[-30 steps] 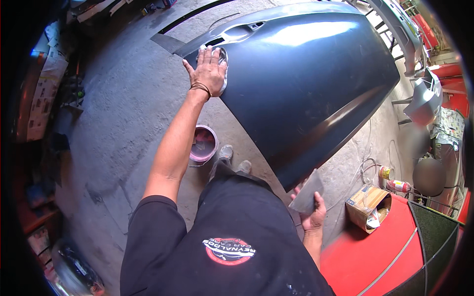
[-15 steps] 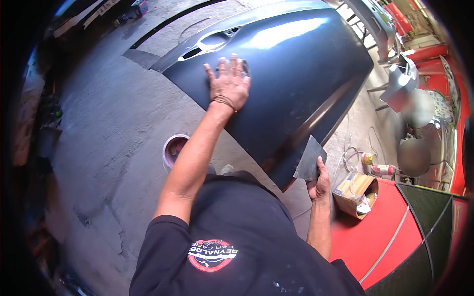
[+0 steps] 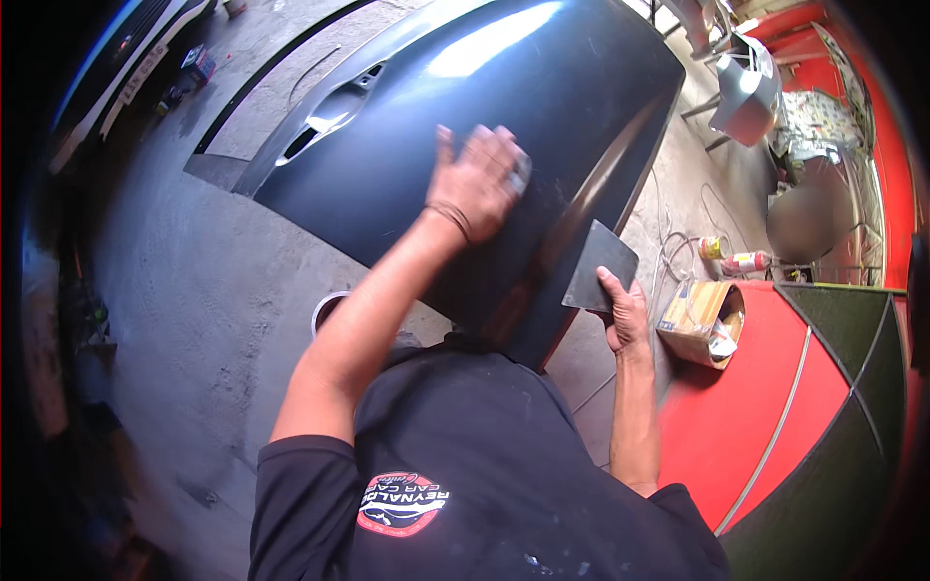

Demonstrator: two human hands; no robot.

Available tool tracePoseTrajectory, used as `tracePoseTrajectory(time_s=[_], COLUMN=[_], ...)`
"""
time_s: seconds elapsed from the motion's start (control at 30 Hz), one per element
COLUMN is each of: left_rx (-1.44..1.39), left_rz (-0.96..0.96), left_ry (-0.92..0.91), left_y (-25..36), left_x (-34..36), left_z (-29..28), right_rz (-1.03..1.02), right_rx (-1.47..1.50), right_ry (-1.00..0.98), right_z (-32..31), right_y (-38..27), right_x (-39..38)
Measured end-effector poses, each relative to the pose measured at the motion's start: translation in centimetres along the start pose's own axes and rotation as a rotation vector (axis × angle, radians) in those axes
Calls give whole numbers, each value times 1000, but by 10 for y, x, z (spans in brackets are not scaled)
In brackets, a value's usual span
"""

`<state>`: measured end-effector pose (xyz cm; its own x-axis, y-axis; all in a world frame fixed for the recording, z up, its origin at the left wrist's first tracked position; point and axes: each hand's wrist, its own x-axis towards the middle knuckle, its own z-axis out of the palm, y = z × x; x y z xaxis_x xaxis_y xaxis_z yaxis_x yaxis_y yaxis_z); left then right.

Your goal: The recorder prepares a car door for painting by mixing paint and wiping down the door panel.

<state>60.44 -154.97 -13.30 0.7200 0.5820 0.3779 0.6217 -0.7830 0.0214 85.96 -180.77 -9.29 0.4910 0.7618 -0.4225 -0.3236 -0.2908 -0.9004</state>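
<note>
A dark grey, glossy car body panel (image 3: 523, 87) with a handle recess spans the upper middle. My left hand (image 3: 477, 179) presses a pale, blurred cloth (image 3: 519, 176) onto the panel's middle, fingers over it and thumb apart. My right hand (image 3: 625, 315) grips a flat, dark grey rectangular sheet (image 3: 599, 261) near the panel's right edge, thumb on its face and fingers mostly hidden behind it. A round bucket (image 3: 327, 310) shows partly behind my left forearm.
A cardboard box (image 3: 688, 324) lies on a red-and-black surface (image 3: 736, 436) at right, beside cans (image 3: 744, 261) and hoses (image 3: 678, 247). Silver body parts (image 3: 746, 92) are on stands at upper right. Dark clutter (image 3: 179, 82) lines the left, beside the concrete floor (image 3: 174, 290).
My left hand has moved right across the panel with the cloth, away from the recessed edge. My right hand has raised the sheet. The view has shifted.
</note>
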Motion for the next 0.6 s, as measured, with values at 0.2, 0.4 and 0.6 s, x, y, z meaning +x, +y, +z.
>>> tracePoseTrajectory(time_s=[0.2,0.4,0.6], left_rx=[48,-94,-276], left_rz=[-509,-79,-39], left_ry=[-345,-116,-142], left_y=[-107,31,50], left_x=[52,73,-33], left_z=[28,1,-15], right_rz=[-116,69,-43], right_rx=[24,155,186], right_ry=[108,407,361], right_z=[-13,-19,-19], right_y=[27,60,64], right_x=[8,8,32])
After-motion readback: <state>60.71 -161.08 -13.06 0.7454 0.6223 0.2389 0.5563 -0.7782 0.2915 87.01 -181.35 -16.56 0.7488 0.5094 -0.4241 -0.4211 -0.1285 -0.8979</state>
